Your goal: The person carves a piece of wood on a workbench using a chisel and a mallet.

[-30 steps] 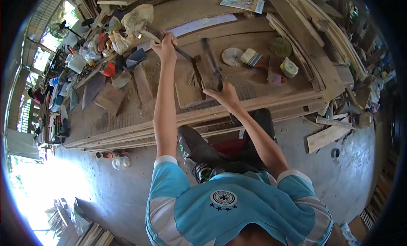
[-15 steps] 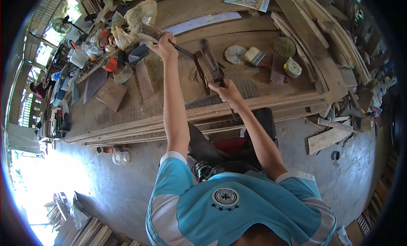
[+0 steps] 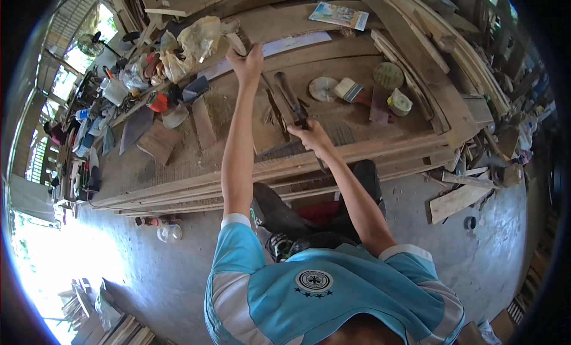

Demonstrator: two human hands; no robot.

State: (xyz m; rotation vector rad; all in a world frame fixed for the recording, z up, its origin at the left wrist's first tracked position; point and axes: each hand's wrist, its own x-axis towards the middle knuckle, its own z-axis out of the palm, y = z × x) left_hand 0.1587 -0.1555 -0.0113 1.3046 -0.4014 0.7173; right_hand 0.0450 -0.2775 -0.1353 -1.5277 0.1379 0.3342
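Observation:
My left hand (image 3: pixel 245 61) is closed around a tool with a pale wooden handle (image 3: pixel 237 43); the rest of it is hidden by the hand and forearm. My right hand (image 3: pixel 312 136) is wrapped round a dark tool with a long brown handle (image 3: pixel 288 90), which slants up and left over the workbench. A thin dark end of it shows below my fingers. Between my hands lies a flat wooden piece (image 3: pixel 266 125) on the bench. Right of the dark tool are a pale round disc (image 3: pixel 323 89) and a paintbrush (image 3: pixel 351 90).
The wooden workbench (image 3: pixel 172 181) carries a tape roll (image 3: pixel 399 102), a greenish disc (image 3: pixel 388 75), a booklet (image 3: pixel 338 16) and plastic bags (image 3: pixel 199 37). Long boards (image 3: pixel 416 77) lie along its right side. Wood offcuts (image 3: pixel 461 202) and a clear jar (image 3: pixel 169 232) are on the floor.
My left hand has moved slightly up and right, and its tool has turned so the pale handle points more upward. My right hand still grips the dark tool, slightly lower in view.

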